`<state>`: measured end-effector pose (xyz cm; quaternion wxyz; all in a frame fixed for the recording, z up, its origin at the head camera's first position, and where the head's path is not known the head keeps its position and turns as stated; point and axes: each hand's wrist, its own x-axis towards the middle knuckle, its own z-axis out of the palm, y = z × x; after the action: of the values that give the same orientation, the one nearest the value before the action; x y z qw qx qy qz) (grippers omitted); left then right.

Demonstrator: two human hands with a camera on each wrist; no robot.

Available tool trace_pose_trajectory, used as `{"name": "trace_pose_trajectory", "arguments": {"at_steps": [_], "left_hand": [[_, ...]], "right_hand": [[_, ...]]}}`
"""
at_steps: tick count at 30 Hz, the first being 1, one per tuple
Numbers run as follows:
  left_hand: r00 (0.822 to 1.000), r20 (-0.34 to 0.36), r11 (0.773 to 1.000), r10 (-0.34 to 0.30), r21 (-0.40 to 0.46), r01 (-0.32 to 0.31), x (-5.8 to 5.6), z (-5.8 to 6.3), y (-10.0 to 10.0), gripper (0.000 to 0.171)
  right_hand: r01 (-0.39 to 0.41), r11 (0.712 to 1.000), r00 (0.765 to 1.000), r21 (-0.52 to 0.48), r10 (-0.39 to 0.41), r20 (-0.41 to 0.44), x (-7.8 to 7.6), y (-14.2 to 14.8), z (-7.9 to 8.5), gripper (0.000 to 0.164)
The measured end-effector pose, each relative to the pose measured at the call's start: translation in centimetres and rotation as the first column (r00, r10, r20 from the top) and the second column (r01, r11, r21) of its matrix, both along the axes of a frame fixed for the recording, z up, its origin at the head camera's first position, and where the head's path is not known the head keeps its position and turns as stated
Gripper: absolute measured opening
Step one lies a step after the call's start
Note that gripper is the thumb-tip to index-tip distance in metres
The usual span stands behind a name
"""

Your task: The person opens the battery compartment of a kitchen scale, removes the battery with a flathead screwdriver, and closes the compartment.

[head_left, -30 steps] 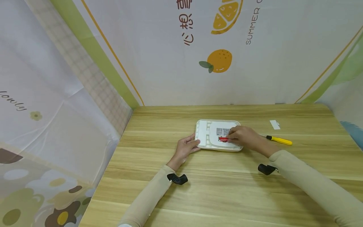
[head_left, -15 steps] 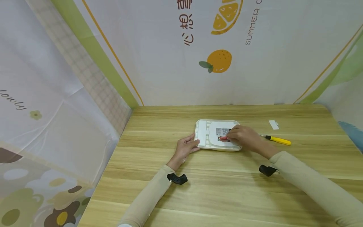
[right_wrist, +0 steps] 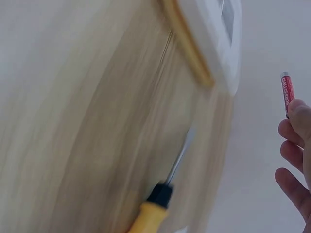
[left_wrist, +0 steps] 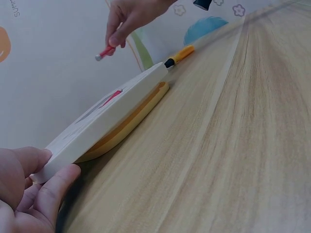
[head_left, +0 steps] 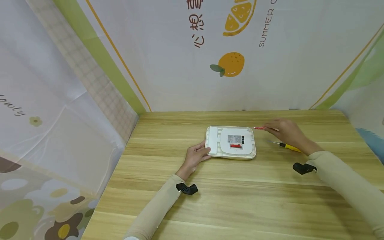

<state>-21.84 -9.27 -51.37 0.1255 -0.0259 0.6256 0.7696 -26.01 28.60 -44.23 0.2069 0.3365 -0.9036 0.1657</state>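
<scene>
A white flat device (head_left: 213, 140), like a kitchen scale turned underside up, lies tilted on the table with a yellowish layer below it. My left hand (head_left: 193, 157) grips its left edge, thumb on top and fingers beneath, as the left wrist view shows. A small slot in the underside holds a red battery (head_left: 236, 146). Beyond the device's right corner, my right hand (head_left: 286, 131) pinches a second red battery (right_wrist: 287, 90) between thumb and fingertip, held in the air with its silver end pointing away from the hand.
A yellow-handled flat screwdriver (head_left: 291, 147) lies on the wooden table (head_left: 240, 193), partly under my right forearm. In the right wrist view a small white piece (right_wrist: 181, 230) shows at the bottom edge. A printed cloth (head_left: 168, 66) hangs behind the table.
My right hand has drawn away from the slot to the right and back, bringing one red battery with it. It now covers the white cover's spot. My left hand stays put.
</scene>
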Motion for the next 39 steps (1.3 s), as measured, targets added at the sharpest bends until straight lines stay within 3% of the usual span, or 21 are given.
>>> {"name": "trace_pose_trajectory", "arguments": {"at_steps": [4,14,27,39], "left_hand": [[1.0,0.002,1.0,-0.002,-0.002,0.002,0.0,-0.1,0.0,0.055],[1.0,-0.004,1.0,-0.006,-0.001,0.006,0.1,-0.2,0.0,0.055],[1.0,-0.007,1.0,-0.006,-0.006,0.006,0.0,-0.2,0.1,0.055],[1.0,-0.01,1.0,-0.011,-0.005,0.011,0.1,0.0,-0.1,0.056]], "right_hand": [[0.049,0.999,0.998,0.014,-0.05,0.048,-0.4,1.6,-1.0,0.018],[0.045,0.999,0.989,0.031,-0.049,0.137,-1.5,2.6,-3.2,0.011],[0.104,0.989,0.934,0.101,-0.132,0.331,-1.9,2.8,-4.1,0.014],[0.074,0.987,0.958,0.144,-0.111,0.266,-1.6,2.5,-3.9,0.013]]}}
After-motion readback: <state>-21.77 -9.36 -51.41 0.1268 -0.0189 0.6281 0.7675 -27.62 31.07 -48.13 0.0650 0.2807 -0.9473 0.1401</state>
